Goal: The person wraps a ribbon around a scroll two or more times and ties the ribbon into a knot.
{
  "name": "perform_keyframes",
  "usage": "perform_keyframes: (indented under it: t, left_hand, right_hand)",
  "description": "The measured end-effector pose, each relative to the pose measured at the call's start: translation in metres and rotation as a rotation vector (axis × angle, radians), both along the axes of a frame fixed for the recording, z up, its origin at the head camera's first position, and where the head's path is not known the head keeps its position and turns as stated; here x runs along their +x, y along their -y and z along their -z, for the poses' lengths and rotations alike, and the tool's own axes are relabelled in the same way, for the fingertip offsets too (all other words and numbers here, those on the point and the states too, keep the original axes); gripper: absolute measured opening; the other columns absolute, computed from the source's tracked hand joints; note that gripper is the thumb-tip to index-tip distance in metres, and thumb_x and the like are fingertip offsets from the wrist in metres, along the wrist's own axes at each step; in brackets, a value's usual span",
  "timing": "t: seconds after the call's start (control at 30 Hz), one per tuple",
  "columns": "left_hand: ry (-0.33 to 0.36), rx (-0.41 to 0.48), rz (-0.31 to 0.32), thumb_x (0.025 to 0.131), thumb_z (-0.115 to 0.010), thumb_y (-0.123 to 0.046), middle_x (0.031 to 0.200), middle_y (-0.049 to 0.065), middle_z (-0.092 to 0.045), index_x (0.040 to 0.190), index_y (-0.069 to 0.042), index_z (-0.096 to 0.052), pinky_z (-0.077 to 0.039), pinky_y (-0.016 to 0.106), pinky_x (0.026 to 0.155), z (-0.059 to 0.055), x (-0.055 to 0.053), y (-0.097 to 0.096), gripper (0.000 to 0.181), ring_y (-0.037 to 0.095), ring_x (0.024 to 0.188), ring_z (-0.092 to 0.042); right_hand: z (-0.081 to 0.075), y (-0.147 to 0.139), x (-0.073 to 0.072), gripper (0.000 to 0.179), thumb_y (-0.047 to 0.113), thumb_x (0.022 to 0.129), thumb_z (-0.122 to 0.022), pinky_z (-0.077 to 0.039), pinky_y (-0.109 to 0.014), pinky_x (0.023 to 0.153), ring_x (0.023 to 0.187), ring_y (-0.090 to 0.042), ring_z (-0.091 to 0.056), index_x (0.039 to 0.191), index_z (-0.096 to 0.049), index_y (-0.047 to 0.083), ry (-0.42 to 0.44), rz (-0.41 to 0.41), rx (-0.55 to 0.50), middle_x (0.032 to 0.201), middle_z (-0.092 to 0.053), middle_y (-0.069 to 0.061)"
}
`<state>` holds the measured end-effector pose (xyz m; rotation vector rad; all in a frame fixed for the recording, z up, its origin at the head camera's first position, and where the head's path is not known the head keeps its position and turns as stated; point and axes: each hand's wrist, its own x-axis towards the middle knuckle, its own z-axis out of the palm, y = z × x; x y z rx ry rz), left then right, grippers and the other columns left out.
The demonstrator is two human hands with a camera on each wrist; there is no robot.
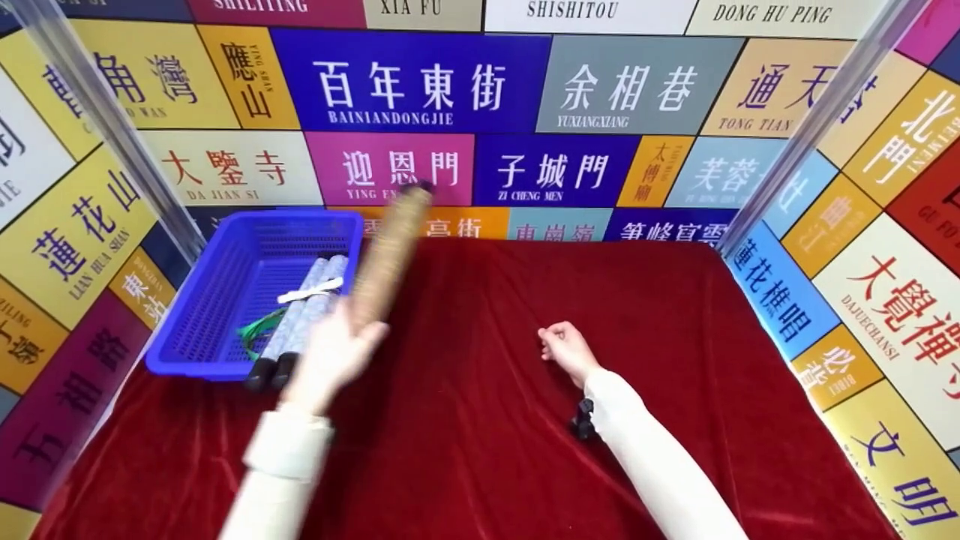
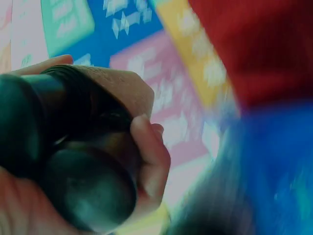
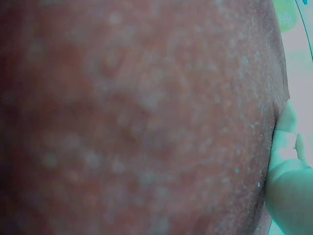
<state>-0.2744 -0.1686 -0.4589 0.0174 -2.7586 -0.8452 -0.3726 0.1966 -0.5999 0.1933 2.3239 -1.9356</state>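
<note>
Tan roll [image 1: 392, 251] w/ blk ends, blurred, in L hand [image 1: 336, 352], fingers wrapped round it; sticks out fwd of that hand. Just L of same hand: pale rolls [image 1: 298, 319] + green cord [image 1: 262, 324] in blue basket [image 1: 199, 369]. R hand [image 1: 568, 349] loosely curled, nothing held, over red cloth [image 1: 480, 420]; can't tell if touching.

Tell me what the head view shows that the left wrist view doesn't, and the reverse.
Only the head view: the bare right hand and both white fabric sleeves. Only the left wrist view: two rounded, glossy black wrist-side ends of the long tan cylindrical bundle. Both: the bundle's tan body, the bare left hand gripping it, dark-red velvety cloth and multicoloured lettered wall panels.
</note>
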Motion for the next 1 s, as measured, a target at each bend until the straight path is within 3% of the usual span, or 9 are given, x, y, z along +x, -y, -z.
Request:
perform_keyframes:
  t: [0.23, 0.4, 0.53, 0.73, 0.9, 1.0]
  left_hand:
    - [0.087, -0.027, -0.033, 0.087, -0.072, -0.038, 0.111, 0.036, -0.06, 0.135, 0.006, -0.046, -0.057, 0.06, 0.073, 0.05, -0.002, -0.091, 0.069, 0.052, 0.103, -0.058]
    - [0.016, -0.074, -0.096, 0.083, -0.077, -0.035, 0.108, 0.034, -0.059, 0.134, 0.008, -0.048, -0.058, 0.055, 0.067, 0.081, -0.008, -0.146, 0.072, 0.048, 0.101, -0.057]
    - [0.016, -0.16, -0.135, 0.082, -0.078, -0.037, 0.11, 0.031, -0.059, 0.134, 0.006, -0.049, -0.058, 0.051, 0.064, 0.097, -0.012, -0.172, 0.073, 0.044, 0.102, -0.056]
    - [0.104, -0.202, -0.147, 0.084, -0.076, -0.038, 0.119, 0.03, -0.055, 0.14, 0.006, -0.046, -0.056, 0.051, 0.068, 0.095, -0.013, -0.197, 0.077, 0.043, 0.109, -0.052]
    - [0.313, -0.155, -0.09, 0.09, -0.067, -0.038, 0.134, 0.033, -0.047, 0.149, 0.008, -0.033, -0.056, 0.051, 0.08, 0.081, -0.015, -0.211, 0.082, 0.044, 0.122, -0.045]
    - [0.401, -0.114, -0.052, 0.091, -0.064, -0.038, 0.138, 0.034, -0.043, 0.151, 0.009, -0.028, -0.056, 0.049, 0.085, 0.073, -0.016, -0.217, 0.084, 0.044, 0.127, -0.043]
  right_hand:
    - [0.0, -0.002, -0.001, 0.011, 0.01, 0.098, -0.056, -0.051, -0.02, 0.062, 0.062, -0.009, -0.056, 0.101, -0.05, 0.002, -0.006, -0.002, -0.008, 0.081, -0.054, -0.002]
    - [0.0, -0.002, -0.002, 0.01, 0.01, 0.098, -0.056, -0.051, -0.021, 0.063, 0.061, -0.01, -0.056, 0.1, -0.05, 0.003, -0.007, 0.003, -0.004, 0.08, -0.054, -0.003]
    - [0.002, -0.001, 0.0, 0.009, 0.01, 0.098, -0.056, -0.052, -0.021, 0.063, 0.062, -0.01, -0.056, 0.099, -0.05, 0.003, -0.005, 0.001, -0.002, 0.08, -0.054, -0.003]
    - [0.0, 0.0, 0.002, 0.01, 0.01, 0.098, -0.056, -0.052, -0.021, 0.064, 0.064, -0.01, -0.057, 0.1, -0.051, 0.001, -0.017, 0.0, 0.012, 0.081, -0.055, -0.005]
    - [0.001, 0.0, 0.0, 0.01, 0.01, 0.098, -0.056, -0.051, -0.021, 0.065, 0.064, -0.01, -0.056, 0.102, -0.052, 0.001, -0.012, 0.007, 0.026, 0.081, -0.055, -0.004]
    - [0.001, -0.001, -0.001, 0.01, 0.009, 0.098, -0.056, -0.051, -0.022, 0.066, 0.066, -0.011, -0.057, 0.102, -0.052, 0.001, -0.009, 0.004, 0.032, 0.084, -0.058, -0.005]
